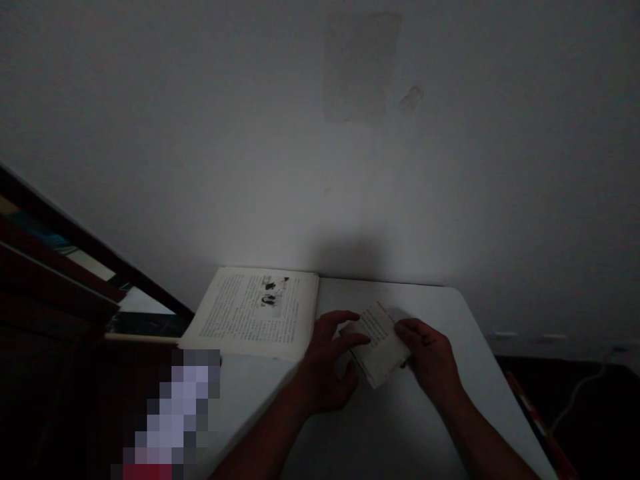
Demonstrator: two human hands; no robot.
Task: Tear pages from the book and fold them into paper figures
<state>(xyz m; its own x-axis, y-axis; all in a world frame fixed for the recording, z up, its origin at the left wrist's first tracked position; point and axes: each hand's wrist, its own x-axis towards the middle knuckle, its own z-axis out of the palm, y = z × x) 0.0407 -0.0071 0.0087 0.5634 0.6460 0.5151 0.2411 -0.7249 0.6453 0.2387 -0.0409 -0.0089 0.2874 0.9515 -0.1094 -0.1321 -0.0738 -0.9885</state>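
My right hand [430,357] pinches the right edge of a folded printed paper [383,357], which is tilted above the white table. Lines of small text show on its upper face, and the lower part is plain. At the paper's left side is my left hand [327,367], with its fingers apart and curved. Two of its fingertips reach over the paper's left edge; whether they press on it I cannot tell. To the left of that hand lies a book [255,313] with a printed page and a small black-and-white picture facing up.
The white table [425,440] stands against a grey wall [250,147] with a patch on it. Dark wooden furniture [50,287] is at the left. A pixelated area covers something at the lower left. A pale cable [575,393] hangs at the right.
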